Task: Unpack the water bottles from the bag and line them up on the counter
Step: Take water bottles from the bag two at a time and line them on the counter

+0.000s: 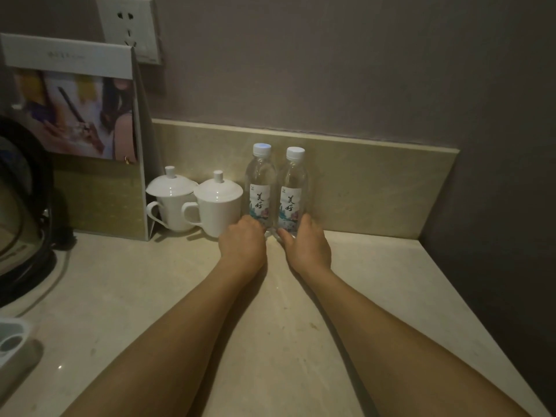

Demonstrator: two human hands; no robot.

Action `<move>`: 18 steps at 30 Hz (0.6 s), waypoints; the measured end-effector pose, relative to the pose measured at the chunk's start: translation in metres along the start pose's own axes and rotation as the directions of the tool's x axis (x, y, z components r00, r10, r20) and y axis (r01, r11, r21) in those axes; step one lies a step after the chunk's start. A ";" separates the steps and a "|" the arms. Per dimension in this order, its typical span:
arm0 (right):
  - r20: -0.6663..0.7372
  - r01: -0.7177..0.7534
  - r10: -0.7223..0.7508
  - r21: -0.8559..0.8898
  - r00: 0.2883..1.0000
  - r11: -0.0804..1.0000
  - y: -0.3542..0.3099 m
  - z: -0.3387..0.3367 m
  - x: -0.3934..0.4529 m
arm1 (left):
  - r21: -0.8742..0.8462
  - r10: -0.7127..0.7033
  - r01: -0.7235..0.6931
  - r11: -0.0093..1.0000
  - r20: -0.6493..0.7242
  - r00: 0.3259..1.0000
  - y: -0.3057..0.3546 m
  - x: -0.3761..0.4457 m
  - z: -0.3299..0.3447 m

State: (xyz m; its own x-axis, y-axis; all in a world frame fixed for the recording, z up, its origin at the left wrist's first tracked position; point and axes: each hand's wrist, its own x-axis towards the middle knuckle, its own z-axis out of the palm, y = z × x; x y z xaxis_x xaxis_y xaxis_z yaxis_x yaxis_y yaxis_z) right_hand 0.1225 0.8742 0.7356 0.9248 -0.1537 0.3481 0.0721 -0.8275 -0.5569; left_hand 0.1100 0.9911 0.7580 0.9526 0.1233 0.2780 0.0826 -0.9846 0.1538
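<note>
**Both hands gripping two bottles at the backsplash**

Both hands are reaching forward over the counter (126, 290), each arm bare and stretching in from the bottom edge. Left hand (243, 243) is curling round the base of the left bottle (260, 188), fingers wrapping its lower part; right hand (307, 246) is clasping the base of the right bottle (292, 191) the same way, thumb lying along its near side. Each hand is closing on its own bottle, and the two hands are sitting just beside each other with a narrow gap between them.

Going by size: the counter is running pale and stone-like across the lower view, meeting a low backsplash (376, 182) under a grey wall. A standing card (75, 115) with a printed picture is leaning at the left, partly covering a wall socket (128, 24). A dark kettle (21, 206) is showing at the left edge, cut off by the view. Two white lidded cups (215, 206) are standing side by side just left of the bottles, the nearer cup touching or almost touching the left hand.

Both bottles are standing upright on the counter against the backsplash, side by side and touching or nearly so, white caps on, labels facing the camera
</note>
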 end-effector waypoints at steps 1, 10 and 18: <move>0.000 0.003 -0.003 -0.001 1.000 1.000 0.000 0.000 0.000 | -0.005 -0.004 0.004 1.000 0.004 1.000 0.000 0.000 0.000; 0.003 0.007 -0.007 0.000 1.000 1.000 0.001 0.001 0.001 | -0.054 -0.008 0.008 0.998 0.004 1.000 -0.001 0.002 0.003; -0.001 -0.012 0.012 0.022 1.000 1.000 -0.001 -0.001 0.000 | -0.117 -0.034 0.032 0.993 -0.011 0.999 -0.004 0.008 0.011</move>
State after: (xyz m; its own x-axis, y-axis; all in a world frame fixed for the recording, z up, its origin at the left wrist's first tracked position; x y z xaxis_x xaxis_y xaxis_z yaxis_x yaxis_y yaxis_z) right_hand 0.1217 0.8744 0.7363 0.9252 -0.1639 0.3423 0.0695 -0.8134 -0.5775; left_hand 0.1202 0.9947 0.7491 0.9461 0.1578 0.2828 0.0784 -0.9588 0.2729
